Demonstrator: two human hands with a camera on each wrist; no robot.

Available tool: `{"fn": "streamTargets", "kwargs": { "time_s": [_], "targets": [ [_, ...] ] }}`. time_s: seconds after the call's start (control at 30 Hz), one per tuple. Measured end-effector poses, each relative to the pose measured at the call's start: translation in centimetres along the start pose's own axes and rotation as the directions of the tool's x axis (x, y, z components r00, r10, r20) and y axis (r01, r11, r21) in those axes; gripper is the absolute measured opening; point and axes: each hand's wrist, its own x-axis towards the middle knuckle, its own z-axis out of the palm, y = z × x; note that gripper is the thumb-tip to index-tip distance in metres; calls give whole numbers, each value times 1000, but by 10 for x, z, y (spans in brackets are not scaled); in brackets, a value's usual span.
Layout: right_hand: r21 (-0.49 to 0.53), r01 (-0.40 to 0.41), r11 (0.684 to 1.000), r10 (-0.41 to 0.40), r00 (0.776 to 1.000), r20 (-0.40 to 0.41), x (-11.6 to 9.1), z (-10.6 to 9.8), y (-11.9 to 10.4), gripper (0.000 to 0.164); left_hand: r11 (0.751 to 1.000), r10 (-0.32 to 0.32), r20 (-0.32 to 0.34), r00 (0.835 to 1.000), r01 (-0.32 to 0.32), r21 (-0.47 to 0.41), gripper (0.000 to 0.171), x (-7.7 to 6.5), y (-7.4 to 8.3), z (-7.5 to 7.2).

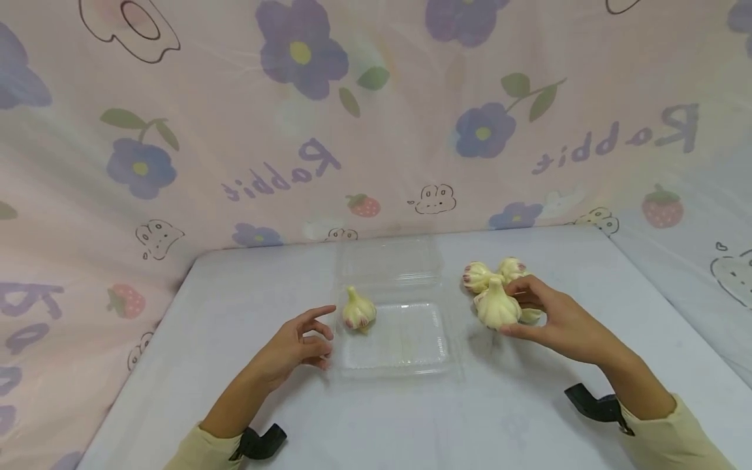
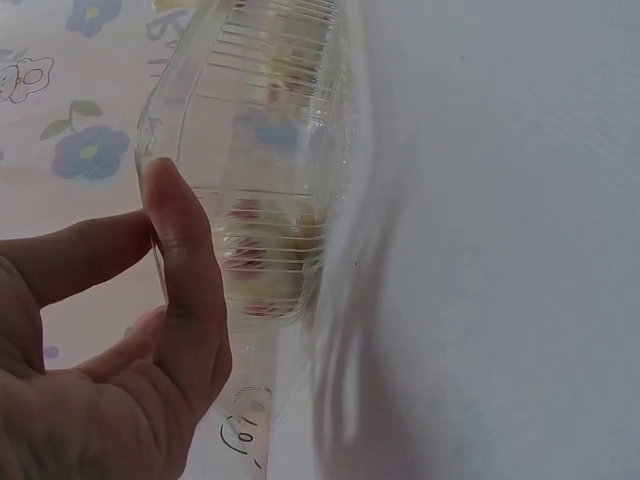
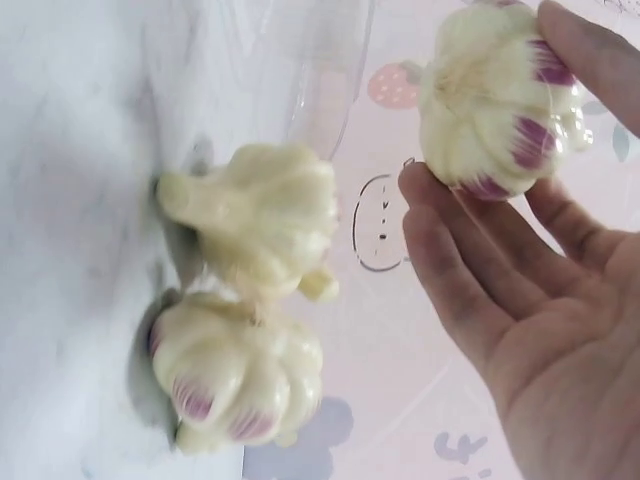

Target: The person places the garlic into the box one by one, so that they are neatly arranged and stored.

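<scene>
the right hand point(image 1: 543, 320) grips a garlic bulb point(image 1: 497, 305), thumb on the near side and fingers round behind, and holds it up off the table point(image 1: 376, 424), to the right of the transparent hinged plastic box point(image 1: 405, 349). the left hand point(image 1: 296, 343) is relaxed at the left side of the box, its fingers loosely bent, with no hold on anything that i can make out; its fingertips are at the rim, though i cannot tell whether they press on it.

inside the box, in its far left part, sits a second garlic bulb point(image 1: 358, 312), stem up. the box's lid point(image 1: 390, 261) lies folded back on the far side. right of the box, beyond the held bulb, are a purple-marked garlic bulb point(image 1: 478, 277) and, next to it, another garlic bulb point(image 1: 512, 267). a pale piece point(image 1: 531, 317) shows under the right hand, too covered to name.

the step in hand looks to be a transfer: one bulb is in the box, and the next is picked up but not yet over it. as i judge it, the next move calls for carrying this bulb leftward over the box's right rim and lowering it beside the first, with the left hand steadying the light box.
</scene>
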Motion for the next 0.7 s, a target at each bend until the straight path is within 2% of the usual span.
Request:
{"fn": "streamTargets", "kwargs": {
  "time_s": [0.23, 0.5, 0.7],
  "targets": [
    [59, -22, 998, 22, 1000, 4, 8, 7, -11, 50, 1000, 4, -4, 1000, -4, -6, 73, 1, 2, -1],
    [104, -58, 993, 57, 998, 9, 18, 22, -27, 52, 1000, -6, -19, 1000, 6, 28, 73, -1, 2, 0],
    [162, -27, 986, 27, 1000, 4, 28, 30, -40, 51, 1000, 1, -17, 1000, -1, 21, 72, 0, 0, 4]
  ]
}}
